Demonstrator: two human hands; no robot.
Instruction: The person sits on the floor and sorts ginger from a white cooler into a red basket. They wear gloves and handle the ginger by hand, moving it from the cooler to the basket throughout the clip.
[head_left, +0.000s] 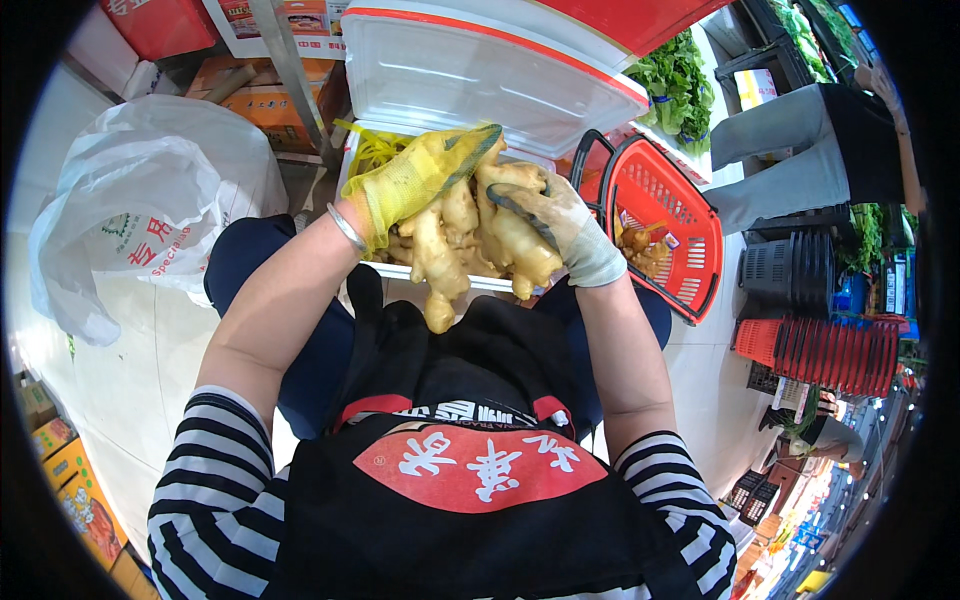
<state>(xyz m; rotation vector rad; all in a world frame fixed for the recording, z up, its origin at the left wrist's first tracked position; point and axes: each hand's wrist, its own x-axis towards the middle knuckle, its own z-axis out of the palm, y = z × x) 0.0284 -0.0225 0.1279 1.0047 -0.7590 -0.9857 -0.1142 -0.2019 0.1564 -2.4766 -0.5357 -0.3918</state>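
Both my hands wear work gloves and hold knobbly pale ginger roots above a white box (480, 283). My left hand (424, 169), with yellow mesh over its glove, grips the left ginger root (439, 262) from above; its lower knob hangs past the box's near edge. Curled around the right ginger root (517, 240) is my right hand (559, 214), in a pale glove with dark fingertips. Whether the two roots join under my hands I cannot tell. More ginger (472, 259) lies in the box below, partly hidden, with yellow strips (375, 150) in its far left corner.
A clear lid with a red rim (487, 75) stands behind the box. On the right sits a red shopping basket (675, 217) with ginger pieces inside. A white plastic bag (165, 187) and a metal post (289, 67) are left. Another person (817, 150) stands far right, near leafy greens (675, 90).
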